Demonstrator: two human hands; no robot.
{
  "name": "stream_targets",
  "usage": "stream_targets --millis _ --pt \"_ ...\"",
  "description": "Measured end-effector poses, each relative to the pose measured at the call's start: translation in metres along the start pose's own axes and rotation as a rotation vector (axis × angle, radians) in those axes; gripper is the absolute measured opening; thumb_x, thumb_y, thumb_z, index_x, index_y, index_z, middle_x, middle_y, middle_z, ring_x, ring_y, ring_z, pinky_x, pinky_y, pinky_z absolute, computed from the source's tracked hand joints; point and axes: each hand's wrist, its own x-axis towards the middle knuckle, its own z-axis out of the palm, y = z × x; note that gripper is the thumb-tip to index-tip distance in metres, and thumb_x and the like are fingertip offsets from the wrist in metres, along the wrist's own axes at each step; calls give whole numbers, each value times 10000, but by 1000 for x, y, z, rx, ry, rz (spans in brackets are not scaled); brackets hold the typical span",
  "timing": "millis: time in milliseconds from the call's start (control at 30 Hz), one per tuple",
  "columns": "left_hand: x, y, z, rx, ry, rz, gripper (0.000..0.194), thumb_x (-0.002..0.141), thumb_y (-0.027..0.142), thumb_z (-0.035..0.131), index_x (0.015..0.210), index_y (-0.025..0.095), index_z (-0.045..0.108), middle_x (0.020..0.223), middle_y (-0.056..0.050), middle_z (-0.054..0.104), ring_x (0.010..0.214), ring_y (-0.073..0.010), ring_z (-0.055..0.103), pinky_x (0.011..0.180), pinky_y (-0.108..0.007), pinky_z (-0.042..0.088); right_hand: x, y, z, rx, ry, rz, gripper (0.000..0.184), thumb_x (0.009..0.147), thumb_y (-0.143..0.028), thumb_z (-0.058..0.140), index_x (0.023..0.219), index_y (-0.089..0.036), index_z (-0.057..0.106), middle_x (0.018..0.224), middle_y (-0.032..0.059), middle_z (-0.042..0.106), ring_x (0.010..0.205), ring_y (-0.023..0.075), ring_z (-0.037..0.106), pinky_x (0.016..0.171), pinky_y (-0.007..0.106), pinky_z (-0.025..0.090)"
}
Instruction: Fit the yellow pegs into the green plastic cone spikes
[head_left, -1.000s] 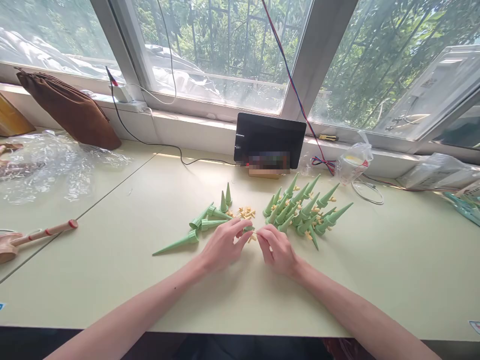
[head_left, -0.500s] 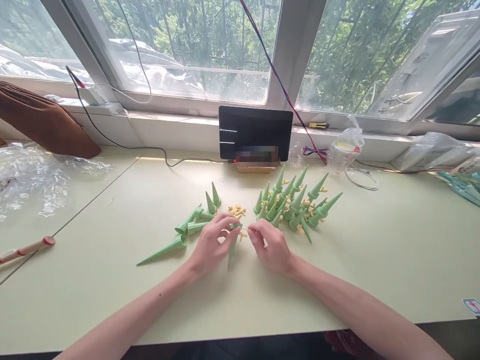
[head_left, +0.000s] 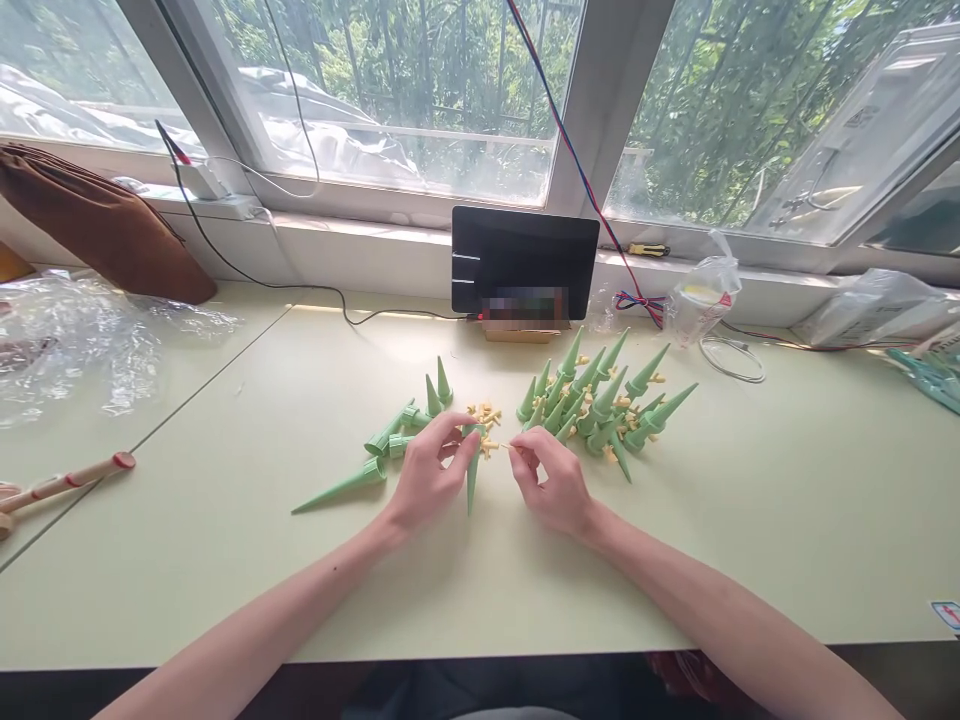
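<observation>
1. The left hand (head_left: 429, 470) clamps thumb and fingers on the wide end of a green spike (head_left: 472, 485), just to the near side of the yellow pile (head_left: 489, 412).
2. The spike's long axis runs away from that pile, narrow tip toward the person.
3. The right hand (head_left: 553, 478), to the pile's near right, pinches a slim yellow piece (head_left: 506, 446) pointing left toward the spike's wide end; contact is too small to tell.
4. Clustered spikes (head_left: 611, 394) sit right of the pile.
</observation>
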Motion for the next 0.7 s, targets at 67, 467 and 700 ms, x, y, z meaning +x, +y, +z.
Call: stream_targets --millis 67,467,700 --pt "0 0 0 2 1 -1 179 944 343 552 1034 204 619 971 -42 657 758 -141 622 714 -296 568 1 0 0 4 -6 -1 81 934 -143 496 944 -210 541 757 4 525 560 107 477 537 244 453" --pt "0 1 1 7 3 -12 169 943 334 558 1023 198 619 966 -38 658 745 -135 614 709 -292 562 0 2 0 23 -49 26 68 937 -150 508 928 -209 540 759 0 517 576 106 477 531 235 438" --pt "0 1 1 13 -5 2 177 937 343 560 1024 201 618 952 -38 658 748 -141 621 712 -293 565 -1 4 1 49 -63 49 60 942 -172 518 977 -208 550 789 6 547 562 100 496 522 238 456"
